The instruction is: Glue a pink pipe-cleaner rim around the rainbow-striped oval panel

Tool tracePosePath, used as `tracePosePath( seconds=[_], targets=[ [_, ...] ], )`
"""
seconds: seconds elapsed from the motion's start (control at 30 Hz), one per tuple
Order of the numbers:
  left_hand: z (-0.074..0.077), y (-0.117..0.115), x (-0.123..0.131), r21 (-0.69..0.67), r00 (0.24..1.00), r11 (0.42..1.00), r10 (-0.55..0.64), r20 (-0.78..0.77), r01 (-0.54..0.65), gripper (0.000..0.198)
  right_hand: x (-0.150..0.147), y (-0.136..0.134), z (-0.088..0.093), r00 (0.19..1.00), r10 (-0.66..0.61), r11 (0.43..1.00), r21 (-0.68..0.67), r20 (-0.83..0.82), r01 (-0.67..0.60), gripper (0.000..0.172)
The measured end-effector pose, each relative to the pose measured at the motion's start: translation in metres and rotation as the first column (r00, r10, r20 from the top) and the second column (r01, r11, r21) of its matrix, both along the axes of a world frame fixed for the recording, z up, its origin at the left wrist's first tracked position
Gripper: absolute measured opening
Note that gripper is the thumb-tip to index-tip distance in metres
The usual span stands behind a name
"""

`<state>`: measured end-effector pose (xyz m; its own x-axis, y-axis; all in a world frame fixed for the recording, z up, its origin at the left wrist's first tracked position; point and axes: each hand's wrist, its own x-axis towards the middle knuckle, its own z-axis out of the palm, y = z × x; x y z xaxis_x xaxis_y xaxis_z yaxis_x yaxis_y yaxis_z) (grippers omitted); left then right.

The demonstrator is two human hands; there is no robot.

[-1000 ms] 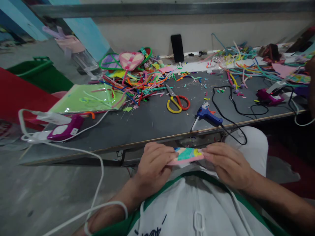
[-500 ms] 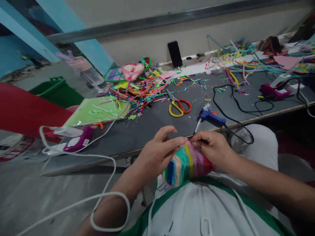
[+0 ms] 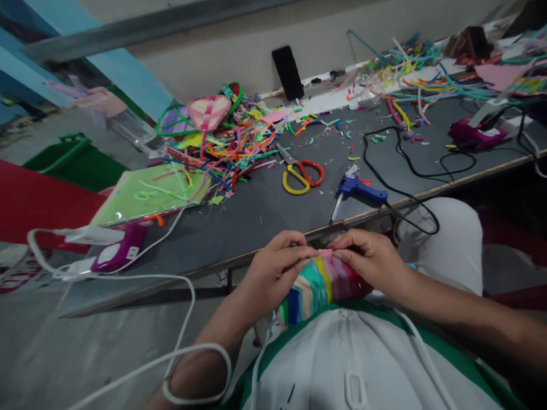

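Both my hands hold a rainbow-striped pipe-cleaner piece (image 3: 318, 287) against my white and green shirt, just below the table's front edge. My left hand (image 3: 276, 270) pinches its top left edge with curled fingers. My right hand (image 3: 371, 259) grips the top right edge, fingertips meeting the left hand's at the piece's top. The piece stands tilted, striped face toward me. A white cord loops around my left forearm.
On the grey table (image 3: 256, 210) lie red and yellow scissors (image 3: 299, 173), a blue glue gun (image 3: 356, 191) with black cord, a heap of coloured pipe cleaners (image 3: 231, 142), a green sheet (image 3: 154, 191), a purple glue gun (image 3: 113, 253) and a black phone (image 3: 288, 71) against the wall.
The piece went from lying flat between my hands to standing upright with its stripes showing. My left fingers, spread half a second ago, have closed on its top edge.
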<state>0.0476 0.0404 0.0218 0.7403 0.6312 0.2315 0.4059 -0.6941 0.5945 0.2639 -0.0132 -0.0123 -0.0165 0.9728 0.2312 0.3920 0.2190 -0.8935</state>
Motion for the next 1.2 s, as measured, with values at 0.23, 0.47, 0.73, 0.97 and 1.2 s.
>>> tracePosePath(
  seconds=[0.23, 0.47, 0.73, 0.97, 1.2],
  targets=[
    [0.000, 0.001, 0.000, 0.008, 1.000, 1.000, -0.010, 0.019, 0.010, 0.023, 0.011, -0.001, -0.004, 0.896, -0.025, 0.969, -0.230, -0.443, -0.087, 0.011],
    [-0.002, -0.001, 0.001, 0.020, 0.999, 1.000, -0.013, 0.047, 0.012, 0.022, 0.006, 0.007, 0.010, 0.943, -0.002, 0.917, -0.378, -0.332, -0.132, 0.023],
    [-0.007, -0.001, 0.000, -0.013, 0.992, 1.000, 0.000, 0.123, 0.001, 0.025, -0.003, 0.008, 0.009, 0.935, -0.107, 0.850, -0.518, -0.339, -0.091, 0.012],
    [-0.009, 0.002, 0.002, -0.052, 0.983, 0.998, 0.037, 0.180, -0.028, 0.018, -0.008, 0.008, 0.005, 0.895, -0.128, 0.889, -0.450, -0.427, -0.088, 0.010],
    [-0.012, 0.003, 0.001, -0.068, 0.981, 0.997, 0.046, 0.189, -0.034, 0.015, -0.006, -0.006, -0.002, 0.989, 0.030, 0.999, -0.041, -0.144, -0.036, 0.016]
  ],
)
